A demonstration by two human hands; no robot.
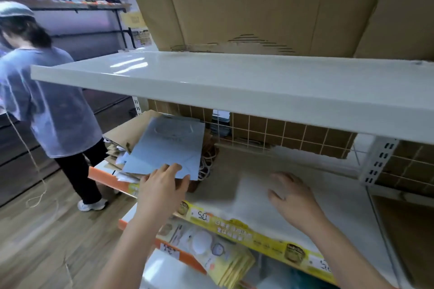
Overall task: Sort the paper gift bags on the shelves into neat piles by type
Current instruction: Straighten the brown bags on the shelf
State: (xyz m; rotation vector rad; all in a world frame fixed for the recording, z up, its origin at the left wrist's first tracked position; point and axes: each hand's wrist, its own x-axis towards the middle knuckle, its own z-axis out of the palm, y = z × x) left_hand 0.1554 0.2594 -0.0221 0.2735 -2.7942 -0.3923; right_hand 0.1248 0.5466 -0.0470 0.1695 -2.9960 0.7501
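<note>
Mid-sort on the middle shelf [234, 159]. Your left hand [162, 185] pinches the near edge of the pale blue bag [166, 148], which lies flat on top of the messy pile of brown bags [126, 134] at the shelf's left end. Your right hand [291, 192] lies flat, fingers spread, on a blurred white bag [253, 197] just right of the pile. Next, likely pull the blue one clear and start its own stack; keep the brown ones from sliding off.

- The white bag [256, 195] under the right hand [293, 195] is smeared by motion; its edges cannot be made out.
- The brown bags [122, 145] beyond the left hand [162, 185] lie mostly hidden beneath the blue bag [164, 148].
</note>
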